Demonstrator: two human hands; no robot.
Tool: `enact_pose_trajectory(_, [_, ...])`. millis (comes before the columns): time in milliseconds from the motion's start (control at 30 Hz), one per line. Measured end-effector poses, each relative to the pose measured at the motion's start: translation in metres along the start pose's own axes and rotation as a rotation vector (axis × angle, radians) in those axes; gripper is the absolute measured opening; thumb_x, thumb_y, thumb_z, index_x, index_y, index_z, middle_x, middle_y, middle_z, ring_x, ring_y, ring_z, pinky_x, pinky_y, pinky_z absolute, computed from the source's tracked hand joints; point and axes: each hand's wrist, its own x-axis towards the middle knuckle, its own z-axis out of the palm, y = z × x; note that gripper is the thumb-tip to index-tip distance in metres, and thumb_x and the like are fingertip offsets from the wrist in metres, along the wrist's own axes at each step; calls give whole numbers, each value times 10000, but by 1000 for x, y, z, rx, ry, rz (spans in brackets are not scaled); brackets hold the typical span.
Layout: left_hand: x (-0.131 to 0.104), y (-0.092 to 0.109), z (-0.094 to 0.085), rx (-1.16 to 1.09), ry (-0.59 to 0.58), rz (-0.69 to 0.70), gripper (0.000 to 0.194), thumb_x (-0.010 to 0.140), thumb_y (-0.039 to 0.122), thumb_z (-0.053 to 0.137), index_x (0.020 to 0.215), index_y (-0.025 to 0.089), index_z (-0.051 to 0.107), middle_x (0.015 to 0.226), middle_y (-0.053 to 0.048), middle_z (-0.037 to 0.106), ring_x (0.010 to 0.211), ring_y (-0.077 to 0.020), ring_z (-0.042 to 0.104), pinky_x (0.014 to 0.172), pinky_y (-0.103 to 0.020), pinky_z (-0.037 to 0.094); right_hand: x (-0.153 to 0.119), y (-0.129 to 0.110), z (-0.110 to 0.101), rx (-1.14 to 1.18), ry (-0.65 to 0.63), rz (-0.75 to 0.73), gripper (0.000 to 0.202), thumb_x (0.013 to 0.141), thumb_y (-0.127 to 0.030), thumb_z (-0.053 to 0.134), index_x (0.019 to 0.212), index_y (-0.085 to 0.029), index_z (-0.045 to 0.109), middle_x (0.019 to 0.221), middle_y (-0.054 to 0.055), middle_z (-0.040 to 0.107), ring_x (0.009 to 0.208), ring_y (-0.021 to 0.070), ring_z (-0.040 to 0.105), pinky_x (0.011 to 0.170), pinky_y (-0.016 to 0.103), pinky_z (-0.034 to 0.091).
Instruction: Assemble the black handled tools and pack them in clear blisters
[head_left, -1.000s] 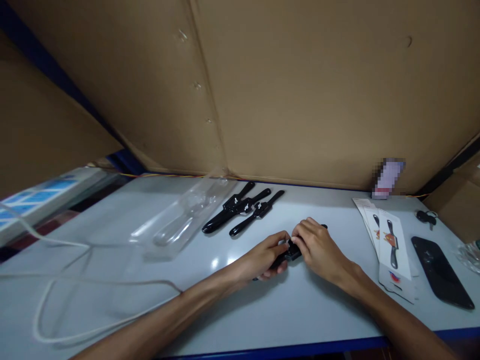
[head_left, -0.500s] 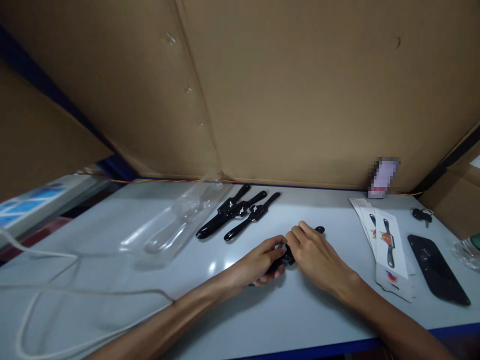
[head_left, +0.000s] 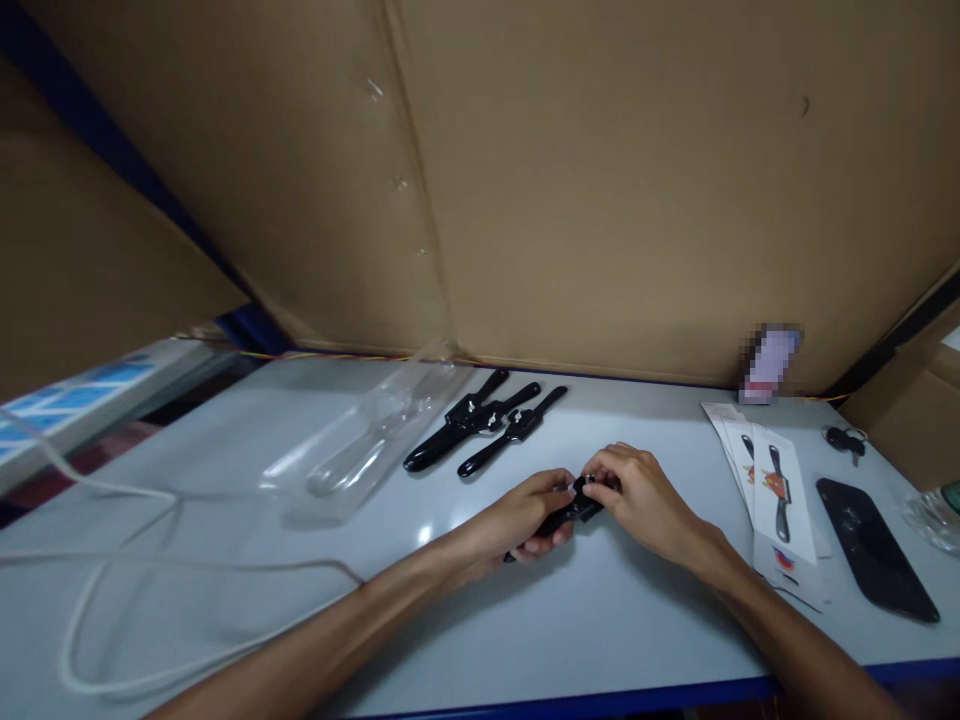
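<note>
A black spokeshave [head_left: 586,509] is held low over the front middle of the table. My left hand [head_left: 531,514] wraps round one of its handles. Thumb and fingertips of my right hand [head_left: 645,500] pinch at its middle, by the blade and screws; which small part they grip is hard to make out. The far handle is hidden behind the right hand. Beyond my hands lie several more black spokeshaves [head_left: 512,432], some overlapping. A clear plastic blister tray [head_left: 352,450] lies to their left.
Printed cards [head_left: 786,555] with a spokeshave picture lie at right, beside a black phone [head_left: 874,550]. Keys [head_left: 846,440] and a clear plastic item [head_left: 937,518] sit farther right. A white cable [head_left: 187,562] loops at left. Cardboard [head_left: 600,200] walls the table's back.
My right hand has gone from a closed grip over the spokeshave's far side to a fingertip pinch at its middle. The left hand keeps its hold. The view has shifted slightly.
</note>
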Motion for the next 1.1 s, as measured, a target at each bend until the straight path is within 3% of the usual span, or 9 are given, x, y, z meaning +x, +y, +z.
enact_pose_trajectory(367, [2,-6,-4,-11,-40,45,177,951,385,468,999,217,440,621,62,512,410,-41,263,419,-184,150,-4,3,-4,-93,-59,-218,196,972,-94,514,881,-182,664,858,41,601,859,183,522,768,313,419])
enact_pose_trajectory(467, [1,-5,-2,-4,-35,50,190,943,395,484,989,218,436,618,63,514,411,-42,267,422,-187,142,-3,2,-3,-56,-60,-179,191,956,-80,537,844,-182,654,830,32,615,842,176,537,768,308,420])
enact_pose_trajectory(667, [0,-3,-1,19,-32,42,252,919,418,515,1057,220,443,608,71,508,406,-43,249,429,-194,134,0,-4,12,0,75,19,173,868,-37,605,794,-186,653,794,25,666,796,174,582,749,307,424])
enact_pose_trajectory(833, [-2,-1,0,96,-32,9,352,891,441,566,1145,232,439,584,91,480,408,-47,226,430,-201,130,1,-7,11,247,58,172,164,819,-40,600,774,-188,655,657,-23,649,603,122,570,611,245,416])
enact_pose_trajectory(1100, [-1,-4,-2,68,-53,20,379,907,470,542,1182,225,456,609,78,486,408,-45,244,423,-200,110,3,-6,3,259,59,163,164,807,-65,641,698,-187,636,635,-36,616,608,115,533,610,241,381])
